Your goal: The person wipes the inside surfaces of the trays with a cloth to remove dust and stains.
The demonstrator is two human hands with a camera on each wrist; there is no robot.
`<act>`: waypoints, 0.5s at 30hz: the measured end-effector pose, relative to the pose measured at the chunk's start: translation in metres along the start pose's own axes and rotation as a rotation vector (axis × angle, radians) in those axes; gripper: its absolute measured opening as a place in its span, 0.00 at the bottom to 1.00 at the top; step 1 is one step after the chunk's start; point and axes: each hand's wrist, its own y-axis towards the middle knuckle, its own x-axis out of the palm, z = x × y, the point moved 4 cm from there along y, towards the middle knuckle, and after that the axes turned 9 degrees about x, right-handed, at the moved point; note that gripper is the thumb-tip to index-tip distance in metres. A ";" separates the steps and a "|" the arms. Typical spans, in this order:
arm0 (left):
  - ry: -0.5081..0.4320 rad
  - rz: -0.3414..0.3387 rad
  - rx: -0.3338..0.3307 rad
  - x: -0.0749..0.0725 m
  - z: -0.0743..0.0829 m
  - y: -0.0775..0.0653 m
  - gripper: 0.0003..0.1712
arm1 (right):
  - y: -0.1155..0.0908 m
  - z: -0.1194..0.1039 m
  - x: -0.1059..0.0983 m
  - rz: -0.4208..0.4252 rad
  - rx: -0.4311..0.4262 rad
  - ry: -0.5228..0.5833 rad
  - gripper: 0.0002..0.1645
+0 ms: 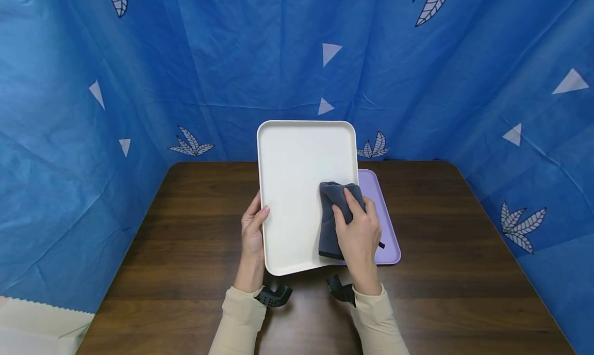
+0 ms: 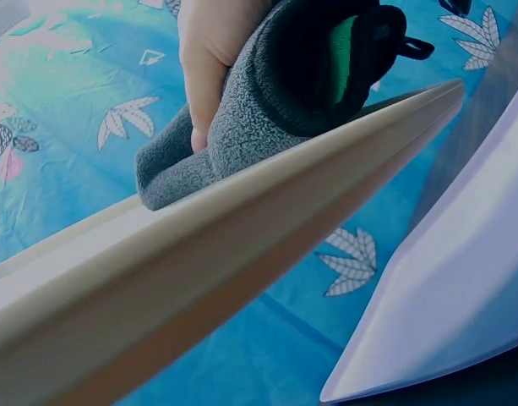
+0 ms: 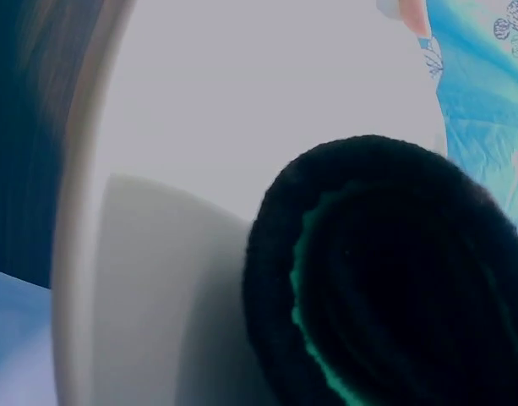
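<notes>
A white rectangular tray [image 1: 297, 190] is held up, tilted toward me, above the table. At its left edge my left hand [image 1: 252, 231] grips the rim, thumb on the front and fingers behind. My right hand [image 1: 362, 234] holds a folded grey cloth [image 1: 328, 231] against the tray's right side, its fingers bent over the fabric. The left wrist view shows the grey cloth [image 2: 250, 118] lying on the white tray's rim [image 2: 242, 203], with a green inner layer showing. In the right wrist view the cloth's dark folded end [image 3: 280, 220] covers part of the tray [image 3: 267, 93].
A purple tray [image 1: 387, 226] lies on the brown wooden table [image 1: 455, 252], partly hidden behind the white tray and right hand. Blue curtains [image 1: 241, 61] with leaf and triangle prints hang behind and at both sides. Each wrist carries a black strapped device.
</notes>
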 end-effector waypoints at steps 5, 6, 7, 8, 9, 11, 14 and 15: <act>0.011 0.003 -0.002 -0.001 0.000 0.000 0.26 | -0.002 -0.003 0.001 -0.007 -0.011 0.004 0.27; 0.012 0.004 -0.001 -0.001 0.000 0.000 0.27 | -0.003 -0.004 0.001 -0.009 -0.015 0.006 0.27; 0.013 0.004 0.001 -0.001 0.000 0.000 0.27 | -0.003 -0.004 0.002 -0.011 -0.020 0.007 0.27; 0.013 0.004 0.002 -0.001 0.000 0.000 0.27 | -0.004 -0.006 0.002 -0.010 -0.027 0.009 0.26; 0.013 0.003 0.003 -0.001 0.000 0.000 0.27 | -0.005 -0.007 0.003 -0.009 -0.035 0.012 0.27; 0.014 0.001 0.005 -0.001 0.000 0.000 0.27 | -0.007 -0.010 0.004 -0.007 -0.055 0.015 0.27; 0.018 -0.002 0.005 -0.001 0.000 0.000 0.27 | -0.011 -0.015 0.006 -0.007 -0.089 0.018 0.27; 0.021 -0.004 0.005 -0.001 0.001 0.000 0.27 | -0.012 -0.017 0.007 -0.008 -0.101 0.018 0.27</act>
